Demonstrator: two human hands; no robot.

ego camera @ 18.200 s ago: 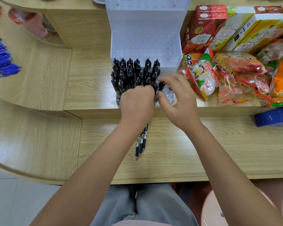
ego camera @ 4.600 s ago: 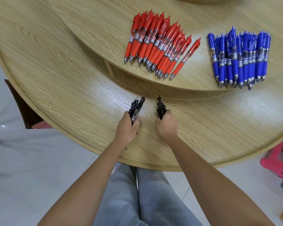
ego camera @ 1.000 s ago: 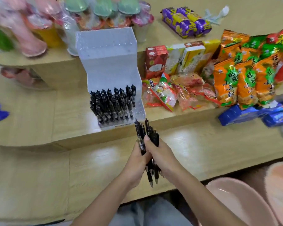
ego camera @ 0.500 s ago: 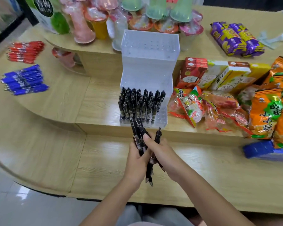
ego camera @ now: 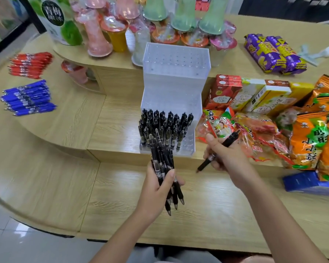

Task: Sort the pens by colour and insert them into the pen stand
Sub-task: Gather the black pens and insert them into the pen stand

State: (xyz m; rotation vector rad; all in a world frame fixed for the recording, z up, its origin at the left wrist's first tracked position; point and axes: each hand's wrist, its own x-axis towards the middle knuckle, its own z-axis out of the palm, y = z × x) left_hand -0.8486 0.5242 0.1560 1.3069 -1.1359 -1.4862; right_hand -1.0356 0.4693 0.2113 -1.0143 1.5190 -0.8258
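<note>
A: What is crowding the person's hands?

B: Just beyond the left hand (ego camera: 156, 188), whose fingers are clenching a bundle of black pens (ego camera: 164, 168), the clear pen stand (ego camera: 176, 88) is sitting on the raised wooden shelf (ego camera: 114, 130). Its front tier is holding upright black pens (ego camera: 164, 126); the tiers behind are showing only holes. The bundle's tops are overlapping the stand's front edge.

A: And the right hand (ego camera: 226, 158)?

B: Its fingers are gripping a single black pen (ego camera: 217, 151), tilted, tip pointing down-left. Snack bags (ego camera: 254, 137) are lying just past those fingers, with orange packets (ego camera: 315, 137) further right.

A: Other pens?

B: Blue pens (ego camera: 28, 97) and red pens (ego camera: 31, 64) are lying well left of the left fingers.

A: Any writing?

B: A green-and-white tub (ego camera: 60, 19) at the back is showing "青梅果冻". The boxes (ego camera: 247, 93) are too blurred to read.
</note>
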